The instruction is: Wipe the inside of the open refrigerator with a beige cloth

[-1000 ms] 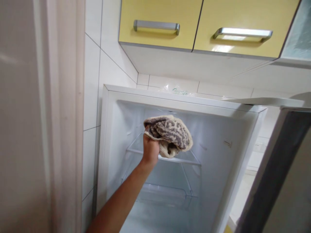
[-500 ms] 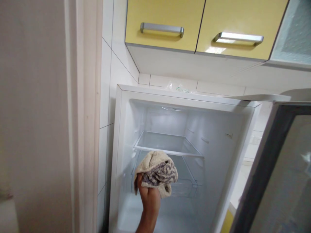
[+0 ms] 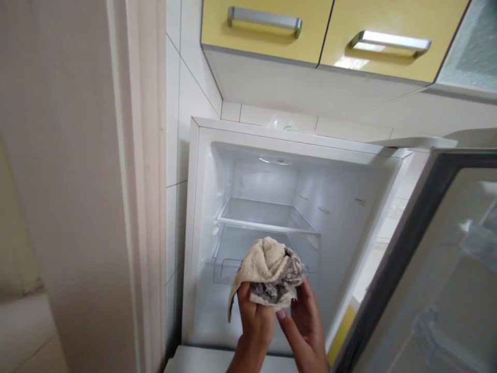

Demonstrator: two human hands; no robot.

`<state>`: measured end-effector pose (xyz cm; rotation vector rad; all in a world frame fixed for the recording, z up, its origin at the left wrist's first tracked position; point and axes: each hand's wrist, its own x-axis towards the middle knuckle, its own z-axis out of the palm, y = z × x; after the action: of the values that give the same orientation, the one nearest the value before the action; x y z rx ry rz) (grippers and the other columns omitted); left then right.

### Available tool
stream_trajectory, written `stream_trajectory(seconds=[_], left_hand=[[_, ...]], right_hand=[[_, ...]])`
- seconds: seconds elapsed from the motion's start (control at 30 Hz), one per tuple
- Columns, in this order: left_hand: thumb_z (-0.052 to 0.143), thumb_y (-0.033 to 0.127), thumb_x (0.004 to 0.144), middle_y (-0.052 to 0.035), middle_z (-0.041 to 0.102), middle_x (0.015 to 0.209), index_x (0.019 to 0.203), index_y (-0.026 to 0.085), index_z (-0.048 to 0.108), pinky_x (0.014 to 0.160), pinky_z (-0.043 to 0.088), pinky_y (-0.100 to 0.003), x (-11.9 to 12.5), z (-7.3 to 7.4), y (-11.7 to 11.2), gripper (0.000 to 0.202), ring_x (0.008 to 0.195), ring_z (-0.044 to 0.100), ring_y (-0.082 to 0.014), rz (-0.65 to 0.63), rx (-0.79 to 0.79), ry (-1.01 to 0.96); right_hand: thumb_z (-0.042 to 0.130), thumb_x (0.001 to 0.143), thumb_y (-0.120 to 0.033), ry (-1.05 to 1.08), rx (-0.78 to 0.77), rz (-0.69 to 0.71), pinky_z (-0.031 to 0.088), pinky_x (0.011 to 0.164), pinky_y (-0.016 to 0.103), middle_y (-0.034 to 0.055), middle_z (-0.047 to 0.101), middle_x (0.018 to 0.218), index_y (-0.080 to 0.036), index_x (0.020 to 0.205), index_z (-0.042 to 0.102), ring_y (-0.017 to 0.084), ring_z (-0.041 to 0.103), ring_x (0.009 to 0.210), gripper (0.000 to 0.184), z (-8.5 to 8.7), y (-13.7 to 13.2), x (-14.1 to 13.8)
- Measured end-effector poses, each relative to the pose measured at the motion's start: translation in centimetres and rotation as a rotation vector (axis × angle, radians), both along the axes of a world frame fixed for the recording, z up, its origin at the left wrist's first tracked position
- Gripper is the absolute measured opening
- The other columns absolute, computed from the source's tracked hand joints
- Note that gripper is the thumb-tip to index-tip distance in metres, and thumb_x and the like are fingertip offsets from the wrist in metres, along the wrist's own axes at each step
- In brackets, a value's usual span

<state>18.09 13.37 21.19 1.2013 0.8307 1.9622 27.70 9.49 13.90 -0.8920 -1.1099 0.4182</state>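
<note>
A bunched beige and grey-brown towel (image 3: 267,261) is held up before the open fridge (image 3: 196,233). My left hand (image 3: 256,321) is closed around its underside, with part of the towel hanging down on the left of the wrist. At the right edge of the towel, my right hand (image 3: 306,326) grips it, the fingers partly hidden behind the fabric and the thumb below. Behind the towel, inside the fridge, are a glass shelf (image 3: 267,213) and a clear drawer (image 3: 223,272), partly covered by the towel.
The fridge door (image 3: 423,269) stands open on the right, with clear door bins (image 3: 438,331). Yellow cabinets (image 3: 267,44) with metal handles hang above. A pale door frame (image 3: 143,207) and white tiled wall (image 3: 174,217) border the left.
My right hand has come into view and taken hold of the towel's right side. My left hand and the towel have shifted rightward. The view has tilted slightly downward.
</note>
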Motion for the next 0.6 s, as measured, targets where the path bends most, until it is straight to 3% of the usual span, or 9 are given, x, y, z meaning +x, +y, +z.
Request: stream_trajectory(seconds=[0.13,0.3,0.47,0.6], left_hand=[[0.063,0.025,0.067,-0.0099,0.077,0.082,0.080,0.020,0.077,0.088,0.061,-0.039,-1.0,-0.4,-0.9,0.020,0.096,0.073,-0.0306,-0.038,0.082,0.186],[0.057,0.021,0.068,-0.0109,0.078,0.091,0.096,0.020,0.078,0.090,0.061,-0.043,-1.5,-0.5,-3.4,0.035,0.104,0.072,-0.0326,-0.053,0.201,0.334],[0.054,0.018,0.064,-0.0129,0.078,0.095,0.098,0.020,0.079,0.091,0.062,-0.045,-1.9,0.7,-7.0,0.042,0.105,0.072,-0.0334,-0.096,0.235,0.490],[0.057,0.018,0.063,-0.0135,0.078,0.101,0.104,0.022,0.079,0.094,0.061,-0.046,-2.7,1.0,-10.1,0.047,0.110,0.071,-0.0338,-0.185,0.247,0.610]], right_hand=[[0.077,0.083,-0.040,-0.060,-0.020,-0.096,0.041,0.118,0.040,0.0118,0.043,0.160,-0.028,0.152,0.042,0.025,0.047,0.145,0.078,0.0,-0.2,-0.1],[0.082,0.073,-0.045,-0.229,-0.121,-0.050,0.050,0.110,0.036,0.0133,0.062,0.141,-0.022,0.150,0.045,0.026,0.063,0.128,0.088,1.9,-2.7,-0.1],[0.076,0.072,-0.056,-0.259,-0.175,-0.174,0.059,0.097,0.041,0.0150,0.073,0.121,-0.016,0.141,0.055,0.030,0.070,0.113,0.082,4.1,-5.7,-0.4],[0.069,0.073,-0.066,-0.299,-0.197,-0.324,0.060,0.093,0.047,0.0140,0.077,0.108,-0.020,0.128,0.066,0.034,0.071,0.108,0.072,3.3,-7.5,-0.2]])
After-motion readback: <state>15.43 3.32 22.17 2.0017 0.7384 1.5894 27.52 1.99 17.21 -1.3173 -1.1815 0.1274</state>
